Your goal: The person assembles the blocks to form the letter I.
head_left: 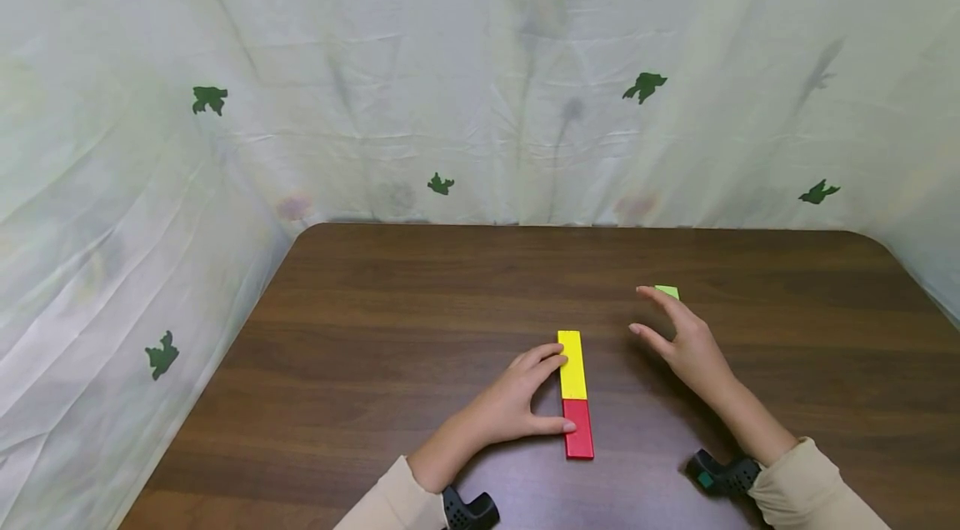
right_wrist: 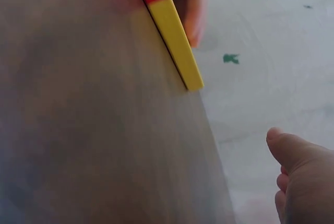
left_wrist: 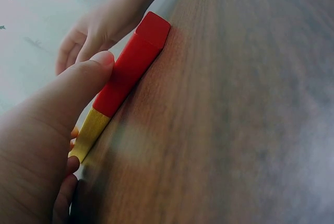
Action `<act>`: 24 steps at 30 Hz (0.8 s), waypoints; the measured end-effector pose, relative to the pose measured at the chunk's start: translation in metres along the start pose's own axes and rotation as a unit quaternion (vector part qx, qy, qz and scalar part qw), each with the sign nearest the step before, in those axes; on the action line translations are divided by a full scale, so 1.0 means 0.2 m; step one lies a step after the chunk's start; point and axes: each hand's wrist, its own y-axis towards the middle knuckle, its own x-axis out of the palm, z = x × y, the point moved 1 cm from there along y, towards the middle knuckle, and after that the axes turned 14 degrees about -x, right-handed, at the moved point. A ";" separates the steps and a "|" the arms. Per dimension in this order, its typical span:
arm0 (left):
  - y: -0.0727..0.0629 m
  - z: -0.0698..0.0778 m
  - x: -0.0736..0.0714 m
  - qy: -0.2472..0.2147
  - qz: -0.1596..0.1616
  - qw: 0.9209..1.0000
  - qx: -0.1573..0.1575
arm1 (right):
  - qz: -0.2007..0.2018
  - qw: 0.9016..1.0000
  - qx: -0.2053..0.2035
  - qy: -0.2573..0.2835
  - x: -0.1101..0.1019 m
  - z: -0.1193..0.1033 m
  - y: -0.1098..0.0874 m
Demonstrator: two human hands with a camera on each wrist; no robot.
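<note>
A yellow block (head_left: 572, 365) and a red block (head_left: 578, 430) lie end to end in one line on the brown table. My left hand (head_left: 516, 401) is at their left side, its thumb on the red block and its fingertips at the yellow block's left edge. In the left wrist view the thumb lies against the red block (left_wrist: 133, 65). To the right, my right hand (head_left: 693, 351) hovers above the table, thumb and fingers spread apart. A light green block (head_left: 667, 292) shows just behind its fingers, partly hidden; no contact can be made out.
The wood-grain table (head_left: 375, 305) has rounded far corners. A pale curtain (head_left: 480, 80) with dark green leaf-like prints hangs along its back and left side. Black devices are strapped at the left wrist (head_left: 471, 511) and right wrist (head_left: 722, 473).
</note>
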 end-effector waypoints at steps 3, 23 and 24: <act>0.00 0.00 0.00 -0.002 -0.003 1.000 -0.003 | 0.008 1.000 0.007 0.001 -0.01 0.04 0.01; 0.00 0.00 -0.01 -0.009 -0.015 1.000 -0.012 | -0.021 0.995 0.095 -0.004 -0.09 0.20 0.00; 0.00 0.00 -0.01 -0.010 -0.015 1.000 -0.012 | -0.026 0.995 0.101 -0.002 -0.09 0.20 0.00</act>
